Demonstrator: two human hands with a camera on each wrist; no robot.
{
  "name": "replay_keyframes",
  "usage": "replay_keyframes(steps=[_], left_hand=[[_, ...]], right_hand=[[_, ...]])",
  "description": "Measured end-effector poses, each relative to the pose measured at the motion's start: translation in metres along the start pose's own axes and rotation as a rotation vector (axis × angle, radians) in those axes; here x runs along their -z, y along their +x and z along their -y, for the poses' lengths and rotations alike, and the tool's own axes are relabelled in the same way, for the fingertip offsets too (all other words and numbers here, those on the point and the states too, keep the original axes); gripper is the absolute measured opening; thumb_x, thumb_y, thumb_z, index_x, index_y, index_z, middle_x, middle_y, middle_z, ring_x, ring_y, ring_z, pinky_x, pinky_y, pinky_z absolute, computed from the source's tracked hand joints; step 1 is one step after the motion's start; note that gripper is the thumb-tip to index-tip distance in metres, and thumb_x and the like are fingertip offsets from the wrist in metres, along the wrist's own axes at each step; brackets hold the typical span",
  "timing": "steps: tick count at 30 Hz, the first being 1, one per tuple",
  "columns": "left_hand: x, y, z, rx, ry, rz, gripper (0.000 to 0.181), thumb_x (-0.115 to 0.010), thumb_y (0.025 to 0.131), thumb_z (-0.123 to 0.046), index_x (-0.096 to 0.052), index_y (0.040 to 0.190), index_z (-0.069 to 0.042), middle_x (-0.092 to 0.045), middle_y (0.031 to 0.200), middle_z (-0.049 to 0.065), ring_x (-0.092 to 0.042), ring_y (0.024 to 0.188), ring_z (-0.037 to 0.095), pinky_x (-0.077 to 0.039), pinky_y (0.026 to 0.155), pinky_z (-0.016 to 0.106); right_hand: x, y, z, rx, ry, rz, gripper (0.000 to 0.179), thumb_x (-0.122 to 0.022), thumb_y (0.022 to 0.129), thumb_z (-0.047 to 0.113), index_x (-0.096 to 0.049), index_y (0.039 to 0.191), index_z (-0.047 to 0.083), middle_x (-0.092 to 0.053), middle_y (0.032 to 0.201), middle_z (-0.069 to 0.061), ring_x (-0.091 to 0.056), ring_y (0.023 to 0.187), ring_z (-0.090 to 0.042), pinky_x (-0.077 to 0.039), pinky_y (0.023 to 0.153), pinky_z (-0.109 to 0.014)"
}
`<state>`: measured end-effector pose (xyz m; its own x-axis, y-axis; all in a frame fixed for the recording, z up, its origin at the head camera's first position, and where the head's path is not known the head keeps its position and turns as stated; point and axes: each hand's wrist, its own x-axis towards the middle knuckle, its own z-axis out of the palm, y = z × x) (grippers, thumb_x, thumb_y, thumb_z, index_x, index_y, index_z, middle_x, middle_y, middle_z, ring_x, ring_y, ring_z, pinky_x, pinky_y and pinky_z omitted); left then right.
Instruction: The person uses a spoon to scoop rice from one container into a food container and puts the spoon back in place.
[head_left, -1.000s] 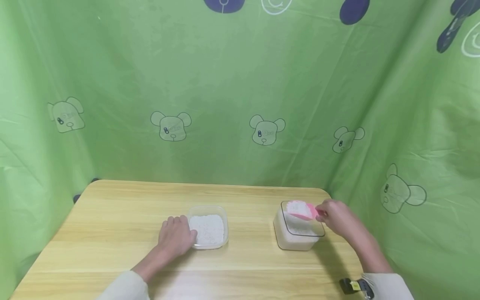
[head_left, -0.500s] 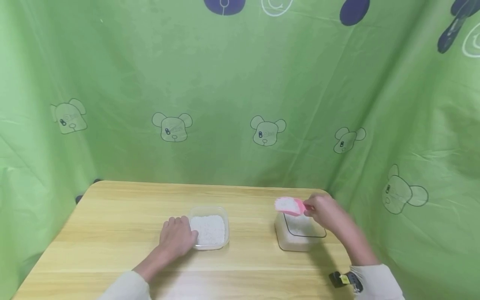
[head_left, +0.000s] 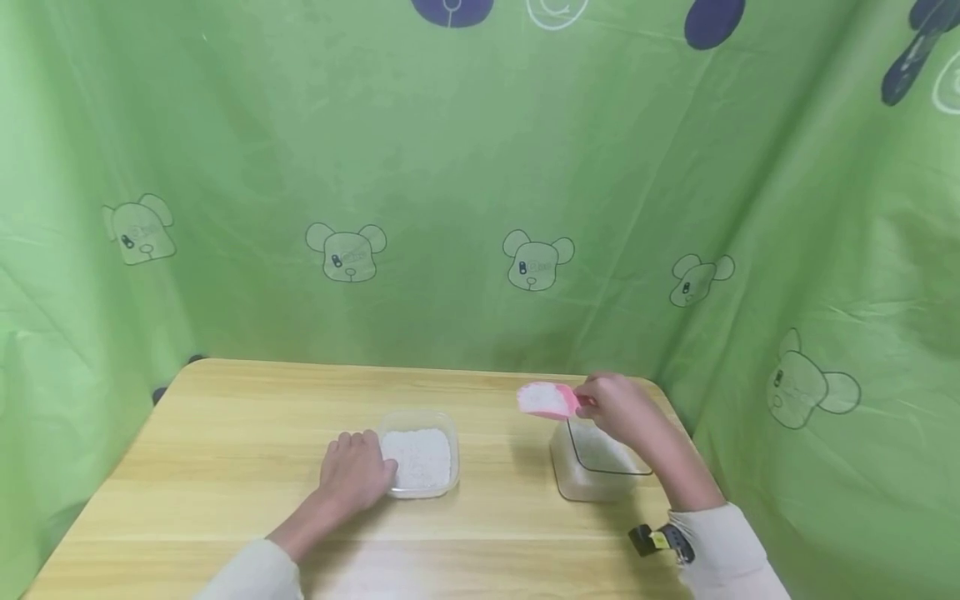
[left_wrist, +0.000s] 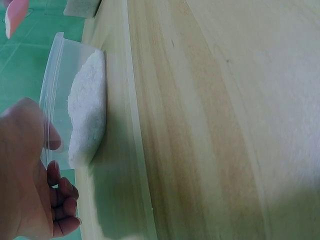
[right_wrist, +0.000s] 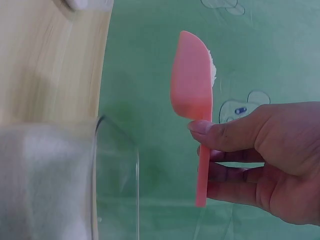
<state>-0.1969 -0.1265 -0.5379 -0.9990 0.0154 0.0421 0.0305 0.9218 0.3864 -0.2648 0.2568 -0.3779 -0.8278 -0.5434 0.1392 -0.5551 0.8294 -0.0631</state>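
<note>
My right hand (head_left: 622, 410) pinches the handle of a pink scoop (head_left: 557, 401), thumb on one side and fingers on the other. A white, powdery or fine-grained heap fills the scoop, which is held level above the table, left of the tall clear container (head_left: 585, 479). My left hand (head_left: 354, 473) holds the near-left wall of a low, clear plastic tub (head_left: 452, 454), thumb over the rim and fingers curled outside. White stuff (left_wrist: 89, 107) of the same look lies in the tub. In the right wrist view the scoop's underside (right_wrist: 192, 75) shows.
The tall container, dark-rimmed and holding more white stuff, stands at the right of the wooden table (head_left: 247, 433). Bare wood lies between it and the tub. Green printed curtains (head_left: 442, 317) hang close behind and at both sides. A watch-like strap (head_left: 663, 540) is on my right wrist.
My right hand has carried the loaded scoop up and leftward, from over the tall container to beyond its left side. My left hand and the tub have stayed in place.
</note>
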Motion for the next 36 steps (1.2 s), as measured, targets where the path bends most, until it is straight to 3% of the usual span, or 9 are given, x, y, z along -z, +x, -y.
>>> replay_keyframes(steps=[7,20,36], left_hand=[[0.0,0.001,0.001,-0.002,0.011,-0.003,0.027,-0.056,0.092,-0.033,-0.048,0.082,-0.008,-0.047,0.074,0.006,-0.04,0.073,0.025,-0.03,0.071,0.036],[0.003,0.0,-0.001,0.002,0.004,0.0,0.027,-0.056,0.092,-0.032,-0.048,0.082,-0.008,-0.047,0.074,0.007,-0.04,0.074,0.026,-0.029,0.071,0.036],[0.001,-0.001,-0.002,0.008,-0.003,0.007,0.027,-0.057,0.091,-0.032,-0.048,0.082,-0.008,-0.048,0.075,0.007,-0.04,0.074,0.026,-0.03,0.071,0.036]], right_hand=[[0.001,0.014,0.017,-0.002,0.016,0.004,0.01,-0.081,0.085,0.005,-0.079,0.095,0.007,-0.067,0.083,-0.005,-0.062,0.074,-0.016,-0.055,0.068,-0.033],[-0.007,0.031,0.05,-0.009,0.075,0.053,0.016,-0.081,0.086,0.007,-0.079,0.102,0.008,-0.071,0.093,-0.006,-0.067,0.082,-0.017,-0.059,0.075,-0.032],[-0.03,0.048,0.083,0.108,0.047,0.039,0.011,-0.083,0.082,0.007,-0.08,0.092,0.011,-0.07,0.085,-0.002,-0.065,0.077,-0.013,-0.057,0.071,-0.025]])
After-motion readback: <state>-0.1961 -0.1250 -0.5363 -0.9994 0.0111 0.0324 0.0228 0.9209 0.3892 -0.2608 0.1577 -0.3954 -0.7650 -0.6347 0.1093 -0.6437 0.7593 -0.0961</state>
